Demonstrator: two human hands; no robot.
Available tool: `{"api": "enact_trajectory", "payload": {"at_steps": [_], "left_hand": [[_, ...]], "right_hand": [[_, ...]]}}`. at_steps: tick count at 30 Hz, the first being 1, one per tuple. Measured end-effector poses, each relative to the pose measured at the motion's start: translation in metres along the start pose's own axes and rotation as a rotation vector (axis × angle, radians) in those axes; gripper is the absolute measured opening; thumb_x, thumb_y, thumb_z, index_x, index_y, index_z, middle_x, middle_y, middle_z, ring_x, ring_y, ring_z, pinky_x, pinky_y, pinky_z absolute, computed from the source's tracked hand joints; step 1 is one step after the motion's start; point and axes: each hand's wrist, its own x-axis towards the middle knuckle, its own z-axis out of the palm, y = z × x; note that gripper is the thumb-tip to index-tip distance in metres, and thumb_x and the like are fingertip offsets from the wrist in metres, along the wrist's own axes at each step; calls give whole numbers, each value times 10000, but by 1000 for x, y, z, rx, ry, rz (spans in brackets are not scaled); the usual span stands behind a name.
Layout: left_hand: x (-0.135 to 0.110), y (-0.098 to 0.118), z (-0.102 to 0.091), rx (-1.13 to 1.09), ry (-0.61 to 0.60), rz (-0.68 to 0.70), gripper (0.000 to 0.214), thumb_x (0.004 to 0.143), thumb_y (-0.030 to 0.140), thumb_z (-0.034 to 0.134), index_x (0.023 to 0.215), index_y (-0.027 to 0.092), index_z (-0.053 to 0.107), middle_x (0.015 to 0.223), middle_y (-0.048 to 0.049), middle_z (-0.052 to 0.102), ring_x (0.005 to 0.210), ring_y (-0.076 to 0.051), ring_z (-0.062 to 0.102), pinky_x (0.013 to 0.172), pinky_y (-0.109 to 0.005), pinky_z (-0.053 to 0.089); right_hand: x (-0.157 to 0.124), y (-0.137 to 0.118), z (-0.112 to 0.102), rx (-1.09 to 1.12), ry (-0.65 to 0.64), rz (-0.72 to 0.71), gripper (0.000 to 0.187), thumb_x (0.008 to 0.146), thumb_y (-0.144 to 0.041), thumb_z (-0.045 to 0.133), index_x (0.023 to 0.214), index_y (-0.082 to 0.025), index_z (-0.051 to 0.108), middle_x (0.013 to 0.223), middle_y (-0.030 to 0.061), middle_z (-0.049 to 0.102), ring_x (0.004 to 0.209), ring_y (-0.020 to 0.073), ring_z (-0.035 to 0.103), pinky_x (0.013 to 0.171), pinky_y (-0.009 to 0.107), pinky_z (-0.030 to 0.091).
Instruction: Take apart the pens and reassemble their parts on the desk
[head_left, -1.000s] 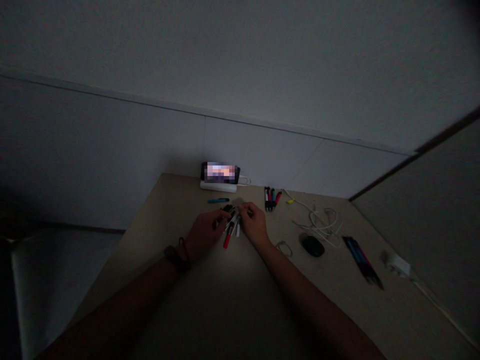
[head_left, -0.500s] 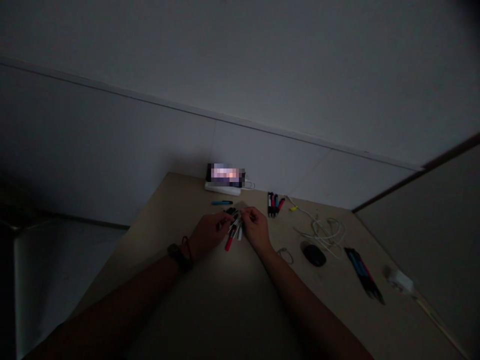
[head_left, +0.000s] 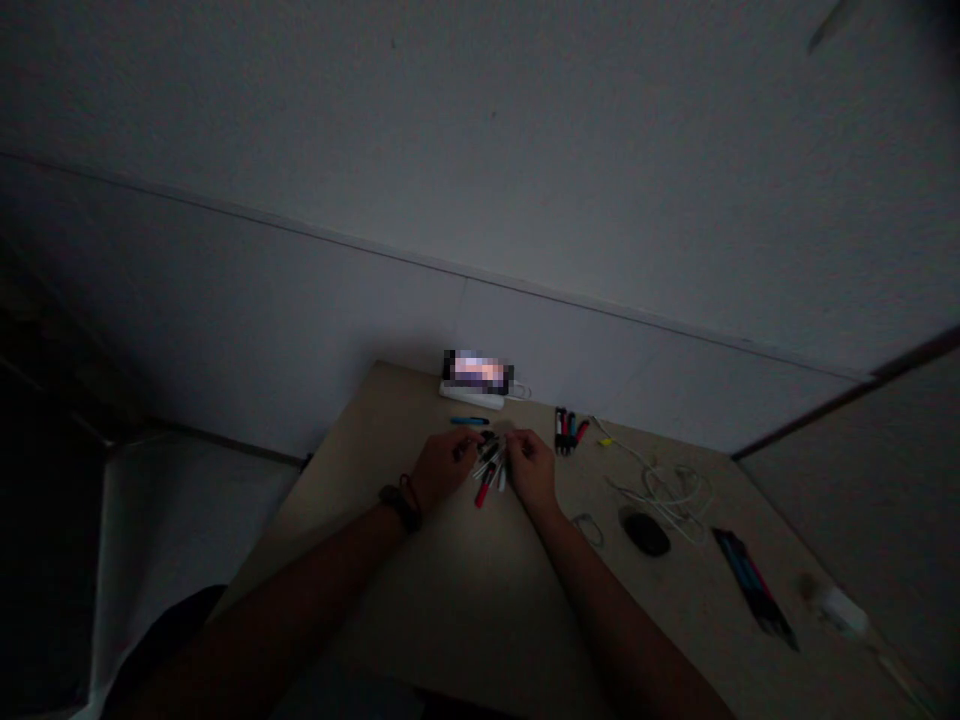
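Between my hands on the dim tabletop lies a small pile of pen-like pieces [head_left: 489,468], dark, white and red. A red piece [head_left: 481,494] points toward me, with a white one [head_left: 502,480] beside it. My left hand [head_left: 442,468], with a dark band at the wrist, is at the pile's left side, fingers curled and closed. At the right side, my right hand [head_left: 531,470] has thumb and fingertips pinched together over the pile. What either hand grips is too dark and small to tell. A blue pen [head_left: 469,421] rests just beyond the left hand.
A lit phone [head_left: 478,374] leans on a white stand [head_left: 471,397] near the wall. Right of my hands are several pens in a row [head_left: 568,430], a white cable [head_left: 660,490], a black mouse [head_left: 645,532], more pens [head_left: 752,585] and a white plug [head_left: 842,608].
The whole view has shifted, so the table and hands appear lower and farther right. Both hands stay over the pile, with only slight finger movement.
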Motion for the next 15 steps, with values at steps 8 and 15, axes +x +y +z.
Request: {"api": "enact_trajectory", "payload": {"at_steps": [8, 15], "left_hand": [[-56, 29, -28, 178, 54, -137, 266, 909, 185, 528, 1092, 175, 721, 842, -61, 739, 743, -176, 655, 748, -300, 530], [-249, 24, -66, 247, -126, -127, 289, 931, 271, 516, 1145, 245, 708, 1074, -113, 748, 1002, -259, 690, 946, -420, 530]], "right_hand": [[-7, 3, -2, -294, 101, -57, 532, 947, -558, 345, 892, -142, 671, 893, 186, 694, 839, 288, 594, 780, 407, 446], [-48, -6, -20, -462, 152, -93, 508, 962, -433, 307, 855, -121, 693, 895, 241, 669, 896, 319, 550, 853, 456, 423]]}}
